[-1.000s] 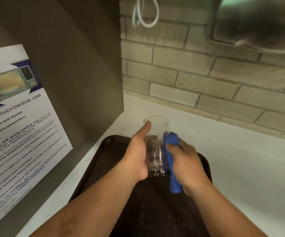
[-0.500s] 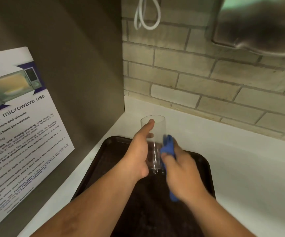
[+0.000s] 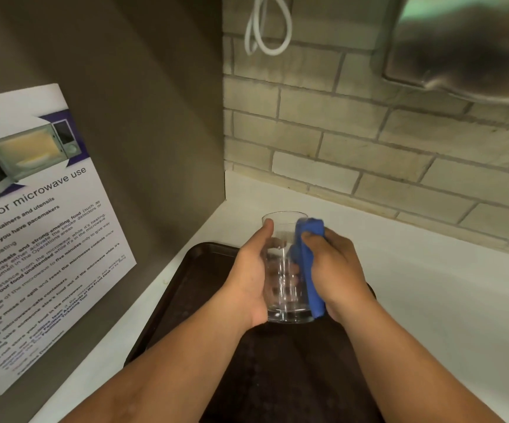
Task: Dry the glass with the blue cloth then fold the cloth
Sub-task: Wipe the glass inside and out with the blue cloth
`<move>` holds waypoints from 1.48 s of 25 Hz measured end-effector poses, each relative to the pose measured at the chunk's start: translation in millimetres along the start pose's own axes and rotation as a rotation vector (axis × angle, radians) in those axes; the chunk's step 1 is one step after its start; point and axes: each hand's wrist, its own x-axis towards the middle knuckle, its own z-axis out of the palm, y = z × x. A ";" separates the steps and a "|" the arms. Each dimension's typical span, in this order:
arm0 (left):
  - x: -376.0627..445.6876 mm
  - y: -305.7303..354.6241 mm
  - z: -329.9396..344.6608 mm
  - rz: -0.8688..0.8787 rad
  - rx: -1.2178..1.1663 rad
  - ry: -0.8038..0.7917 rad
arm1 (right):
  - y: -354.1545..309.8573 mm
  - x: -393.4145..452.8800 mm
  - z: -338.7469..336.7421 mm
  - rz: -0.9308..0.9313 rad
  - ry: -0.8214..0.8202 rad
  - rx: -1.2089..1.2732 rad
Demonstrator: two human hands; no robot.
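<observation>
Fingers (image 3: 314, 239) pressing blue cloth (image 3: 308, 254) against glass (image 3: 283, 270)

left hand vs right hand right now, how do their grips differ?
The left hand wraps bare around the glass, thumb up near the rim; the right hand touches it only through the blue cloth. The left hand holds the glass's left side; the right hand presses the bunched cloth along its right side, from rim to base. Both are closed around the same upright glass, over the dark tray.
</observation>
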 end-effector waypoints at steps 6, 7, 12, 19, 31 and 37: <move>-0.5 -3.6 3.9 -0.064 0.108 0.096 | 29.1 -43.0 11.5 -0.296 -0.108 -0.464; -3.5 -6.5 5.6 -0.073 0.121 0.071 | 23.4 -34.9 11.9 -0.297 -0.067 -0.427; -4.7 -1.6 2.1 -0.074 -0.007 -0.001 | -4.0 -0.5 -5.4 -0.102 -0.029 -0.156; 1.2 -5.9 -1.2 -0.071 0.037 0.062 | 22.1 -49.1 11.3 -0.308 -0.039 -0.494; -4.8 -8.0 2.7 0.002 0.107 -0.092 | -10.8 8.3 -4.6 0.028 0.008 0.132; 0.8 11.1 12.5 0.042 0.138 0.164 | 23.4 -43.9 2.7 -0.167 -0.149 -0.281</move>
